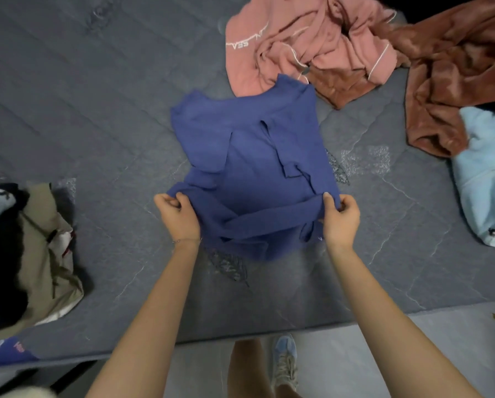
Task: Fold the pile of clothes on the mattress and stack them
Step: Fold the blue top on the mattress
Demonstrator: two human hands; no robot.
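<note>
Grey quilted mattress (97, 110) with stitched diagonal lines across nearly the whole view, its near edge low in the picture; beyond that edge, pale floor (355, 354) and one laced shoe (285, 360); dim lighting, darkest at the far right corner.

At the far side, a crumpled pink garment (298, 38) with white piping, touching a rumpled brown fleece (455, 76) to its right; just below the fleece at the right edge, a pale blue fluffy garment (487, 179); at the left edge, a stack of clothes (39, 248), beige over black; near it, at the bottom left corner, a printed blue garment (5, 350).

Centre of the mattress: blue shirt (249, 168), mostly flat, sides folded inward over the middle; long axis running away from the person, far end leaning slightly right and just overlapping the pink garment; near end raised a little, a band of its cloth lying crosswise there.

Both bare forearms stretched forward from the bottom, roughly parallel; left hand (177, 216) clenched round the shirt's near left corner, fingers curled under; right hand (341, 219) pinching the near right corner, thumb on top; thin bracelet (180, 241) at the left wrist.
</note>
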